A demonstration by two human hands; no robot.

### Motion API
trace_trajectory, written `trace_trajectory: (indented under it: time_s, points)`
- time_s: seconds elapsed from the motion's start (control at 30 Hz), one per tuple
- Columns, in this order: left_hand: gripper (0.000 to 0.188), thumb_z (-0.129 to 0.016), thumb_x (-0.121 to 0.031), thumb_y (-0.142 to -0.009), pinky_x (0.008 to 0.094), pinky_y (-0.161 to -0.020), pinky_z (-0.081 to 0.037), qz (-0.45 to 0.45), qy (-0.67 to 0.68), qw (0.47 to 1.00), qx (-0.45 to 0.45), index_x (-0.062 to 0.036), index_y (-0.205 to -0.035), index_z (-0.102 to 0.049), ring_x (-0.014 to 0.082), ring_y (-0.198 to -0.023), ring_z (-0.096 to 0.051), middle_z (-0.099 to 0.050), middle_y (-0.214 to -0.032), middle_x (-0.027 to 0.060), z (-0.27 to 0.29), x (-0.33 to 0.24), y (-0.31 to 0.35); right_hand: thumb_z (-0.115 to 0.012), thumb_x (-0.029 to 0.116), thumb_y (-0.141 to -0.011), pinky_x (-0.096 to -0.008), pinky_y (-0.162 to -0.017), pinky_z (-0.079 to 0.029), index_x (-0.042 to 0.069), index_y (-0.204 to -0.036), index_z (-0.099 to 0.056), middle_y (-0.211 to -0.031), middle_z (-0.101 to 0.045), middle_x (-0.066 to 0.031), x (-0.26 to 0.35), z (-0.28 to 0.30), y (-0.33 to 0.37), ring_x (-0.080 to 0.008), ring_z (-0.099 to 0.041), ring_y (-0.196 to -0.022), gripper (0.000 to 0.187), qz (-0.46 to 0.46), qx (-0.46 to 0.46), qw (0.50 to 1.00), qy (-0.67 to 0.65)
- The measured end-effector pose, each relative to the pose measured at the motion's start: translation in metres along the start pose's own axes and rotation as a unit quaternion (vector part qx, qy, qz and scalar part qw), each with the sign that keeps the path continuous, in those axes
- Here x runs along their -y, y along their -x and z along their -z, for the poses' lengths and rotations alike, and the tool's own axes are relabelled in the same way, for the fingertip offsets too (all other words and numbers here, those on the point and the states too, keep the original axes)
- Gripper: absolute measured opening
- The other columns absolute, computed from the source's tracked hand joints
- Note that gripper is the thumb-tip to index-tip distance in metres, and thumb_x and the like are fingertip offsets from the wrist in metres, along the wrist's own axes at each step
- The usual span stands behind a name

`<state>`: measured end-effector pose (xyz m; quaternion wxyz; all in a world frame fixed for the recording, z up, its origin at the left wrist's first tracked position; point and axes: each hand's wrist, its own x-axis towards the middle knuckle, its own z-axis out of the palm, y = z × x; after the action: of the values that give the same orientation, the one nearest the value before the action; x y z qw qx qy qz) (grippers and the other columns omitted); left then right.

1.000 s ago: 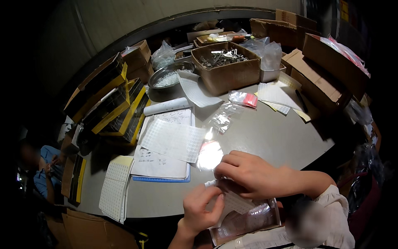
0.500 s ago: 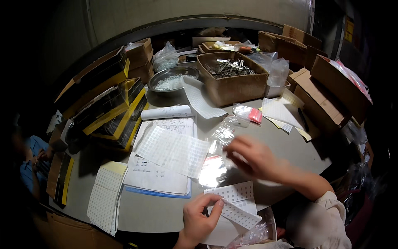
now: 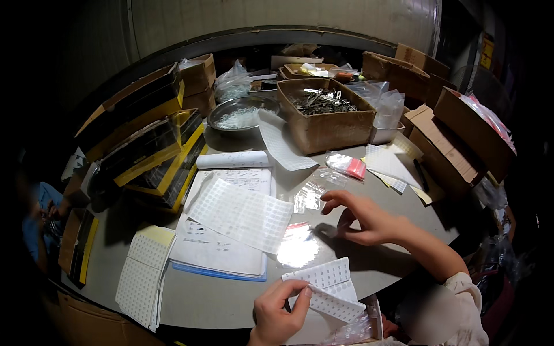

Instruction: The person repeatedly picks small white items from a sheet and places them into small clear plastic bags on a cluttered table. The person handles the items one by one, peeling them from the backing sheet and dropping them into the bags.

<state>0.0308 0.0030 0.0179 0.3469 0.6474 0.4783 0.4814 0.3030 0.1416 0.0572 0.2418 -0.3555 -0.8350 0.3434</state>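
My left hand (image 3: 281, 312) pinches the edge of a folded white sticker sheet (image 3: 333, 302), printed with rows of small dark marks, at the table's near edge. Thumb and forefinger are pressed together on it. To the right, my right hand (image 3: 369, 220) hovers above the table with its fingers apart and curved, and nothing shows between them. Just left of its fingertips lie small clear zip bags (image 3: 309, 196). Nearer me is a shiny stack of clear bags with a red strip (image 3: 297, 248), catching the light.
A clipboard with written paper (image 3: 216, 256) lies left of centre, dotted sheets (image 3: 242, 213) across it. More sticker sheets (image 3: 144, 265) sit at its left. Behind stand a metal bowl (image 3: 242, 115) and a carton of metal parts (image 3: 329, 130). Boxes line both sides; another person sits far left.
My right hand has shifted a little to the right, its fingers now spread wider. My left hand keeps its pinch on the sticker sheet.
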Motion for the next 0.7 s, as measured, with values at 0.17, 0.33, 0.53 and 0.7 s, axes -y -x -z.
trace_trajectory:
  time_s: [0.17,0.33,0.53,0.7]
  points:
    - [0.01,-0.075,-0.002,-0.089,0.0236,-0.06,-0.046,-0.03,0.029,0.999,-0.025,0.0044,-0.096,-0.073,0.0112,-0.07,-0.065,-0.071,-0.084,0.0087,-0.008,0.006,0.001,-0.076,0.006,-0.082,-0.0435,-0.1,-0.054,0.001,-0.153,-0.039,-0.136,-0.062,-0.0203,-0.003,0.001,-0.01,-0.0346,-0.07,-0.11,0.081,0.028,-0.069,0.994,0.078]
    - [0.009,-0.074,-0.002,-0.09,0.0232,-0.06,-0.045,-0.024,0.037,0.998,-0.033,0.0046,-0.096,-0.073,0.0095,-0.071,-0.064,-0.071,-0.086,0.007,-0.003,0.007,0.0,-0.068,0.027,-0.098,-0.0486,-0.109,-0.047,0.004,-0.153,-0.041,-0.141,-0.058,-0.0265,-0.039,-0.027,-0.037,-0.0432,-0.058,-0.13,0.065,-0.028,-0.131,0.978,0.161]
    - [0.008,-0.075,-0.005,-0.091,0.0278,-0.059,-0.048,0.012,0.034,0.998,-0.046,0.0011,-0.096,-0.074,0.018,-0.074,-0.072,-0.073,-0.085,0.0113,-0.001,0.006,0.003,-0.058,0.026,-0.1,-0.0469,-0.095,-0.054,0.005,-0.15,-0.044,-0.136,-0.057,-0.0245,-0.032,-0.034,-0.035,-0.0408,-0.065,-0.113,0.056,-0.024,-0.135,0.965,0.223]
    - [0.009,-0.075,-0.006,-0.092,0.0275,-0.057,-0.046,-0.003,0.053,0.997,-0.054,0.0009,-0.096,-0.074,0.0166,-0.071,-0.069,-0.072,-0.084,0.0105,-0.004,0.011,0.004,-0.058,-0.014,-0.085,-0.0346,-0.075,-0.057,0.007,-0.15,-0.043,-0.112,-0.062,-0.0125,-0.038,-0.007,0.01,-0.02,-0.069,-0.084,0.071,0.051,-0.21,0.968,0.124]
